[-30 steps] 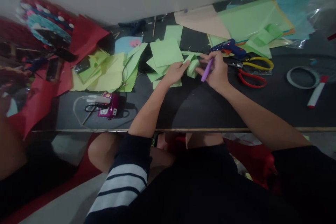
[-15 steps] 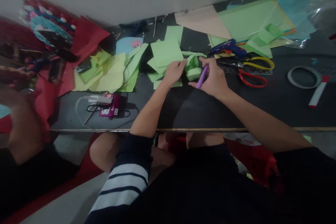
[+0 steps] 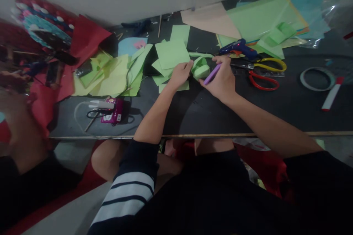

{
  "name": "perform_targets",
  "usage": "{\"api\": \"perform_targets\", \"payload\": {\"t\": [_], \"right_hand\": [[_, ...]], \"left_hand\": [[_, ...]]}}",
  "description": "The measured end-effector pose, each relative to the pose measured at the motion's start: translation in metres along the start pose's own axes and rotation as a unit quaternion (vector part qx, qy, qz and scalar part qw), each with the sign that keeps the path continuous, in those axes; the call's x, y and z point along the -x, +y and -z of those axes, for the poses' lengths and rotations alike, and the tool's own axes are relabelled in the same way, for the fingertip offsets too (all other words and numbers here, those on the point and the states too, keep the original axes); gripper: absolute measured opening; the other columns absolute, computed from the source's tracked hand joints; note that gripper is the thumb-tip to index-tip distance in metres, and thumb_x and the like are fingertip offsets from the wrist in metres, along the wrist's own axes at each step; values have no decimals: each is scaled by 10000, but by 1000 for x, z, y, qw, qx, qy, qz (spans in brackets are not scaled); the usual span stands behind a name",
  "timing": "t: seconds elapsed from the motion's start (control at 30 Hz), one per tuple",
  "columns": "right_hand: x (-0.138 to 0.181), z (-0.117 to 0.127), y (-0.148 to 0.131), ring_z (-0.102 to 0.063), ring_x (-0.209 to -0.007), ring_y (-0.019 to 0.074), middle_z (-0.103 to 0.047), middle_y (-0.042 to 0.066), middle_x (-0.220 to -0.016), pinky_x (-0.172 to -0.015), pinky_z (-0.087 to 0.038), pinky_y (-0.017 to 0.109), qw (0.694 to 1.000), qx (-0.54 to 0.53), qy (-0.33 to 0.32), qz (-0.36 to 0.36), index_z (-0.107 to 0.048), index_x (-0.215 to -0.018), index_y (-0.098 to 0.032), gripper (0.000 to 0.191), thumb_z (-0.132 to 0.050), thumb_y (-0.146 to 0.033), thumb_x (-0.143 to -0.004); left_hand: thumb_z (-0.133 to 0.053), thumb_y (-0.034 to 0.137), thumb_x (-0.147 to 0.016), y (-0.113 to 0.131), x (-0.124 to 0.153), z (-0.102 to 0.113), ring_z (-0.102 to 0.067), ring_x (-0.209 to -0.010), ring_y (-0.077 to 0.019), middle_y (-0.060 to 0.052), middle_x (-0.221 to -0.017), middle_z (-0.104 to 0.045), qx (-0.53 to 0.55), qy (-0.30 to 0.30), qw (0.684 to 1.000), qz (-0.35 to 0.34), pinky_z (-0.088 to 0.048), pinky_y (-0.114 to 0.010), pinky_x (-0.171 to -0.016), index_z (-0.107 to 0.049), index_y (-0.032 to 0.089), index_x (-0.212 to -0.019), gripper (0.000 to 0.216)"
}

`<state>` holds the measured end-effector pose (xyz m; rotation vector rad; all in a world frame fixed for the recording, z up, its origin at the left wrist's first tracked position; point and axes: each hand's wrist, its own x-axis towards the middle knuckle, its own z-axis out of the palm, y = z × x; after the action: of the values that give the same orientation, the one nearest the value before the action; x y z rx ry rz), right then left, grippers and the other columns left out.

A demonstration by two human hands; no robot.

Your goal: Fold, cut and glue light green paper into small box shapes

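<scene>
My left hand [image 3: 180, 74] is closed at the near-left edge of a small, curled light green paper shape [image 3: 201, 69] and pinches it. My right hand [image 3: 223, 80] grips a slim purple pen-like stick [image 3: 212, 74] slantwise across the palm, its fingertips close to the right side of the paper shape. Whether those fingertips touch the paper is hard to tell. Behind it lies a narrow green paper strip [image 3: 202, 55]. Square green paper sheets [image 3: 172, 54] are stacked beyond my left hand.
A blue glue gun [image 3: 241, 48], yellow-and-red-handled scissors [image 3: 264, 77], a tape roll [image 3: 317, 79] and a white marker [image 3: 332, 94] lie to the right. Leftward are yellow paper [image 3: 113, 75], a purple power adapter [image 3: 113, 111] with cables, red paper [image 3: 86, 38] and another person's arm [image 3: 24, 128].
My right hand has turned slightly, and the purple stick now lies flatter. The green paper shape has tilted a little, its hollow side showing more. The whole view has shifted slightly.
</scene>
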<state>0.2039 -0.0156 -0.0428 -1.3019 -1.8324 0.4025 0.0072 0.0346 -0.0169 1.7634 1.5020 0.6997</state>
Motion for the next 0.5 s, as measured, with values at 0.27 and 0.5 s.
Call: {"api": "perform_targets", "payload": {"t": [0.27,0.5], "right_hand": [[-1,0,-3,-742,-1016,320,-700,102,-1237,-870,-650,515,1000,13,-8,-11,-444,-1202,-285,512,-788,-360,-830],[8,-7,-21,-749,-952,325,-720,117,-1229,-822,-642,510,999,26,-23,-16,-456,-1199,-280,631,-874,-400,-741]], "left_hand": [[-447,437,-1121,11,5,2,-507,-679,-151,-4,-636,-470,10,5,999,33,-404,-281,-709,-374,223,-658,516],[-494,563,-1090,11,6,-1,-486,-671,-157,-2,-627,-454,21,17,999,21,-370,-308,-701,-364,226,-626,589]]}}
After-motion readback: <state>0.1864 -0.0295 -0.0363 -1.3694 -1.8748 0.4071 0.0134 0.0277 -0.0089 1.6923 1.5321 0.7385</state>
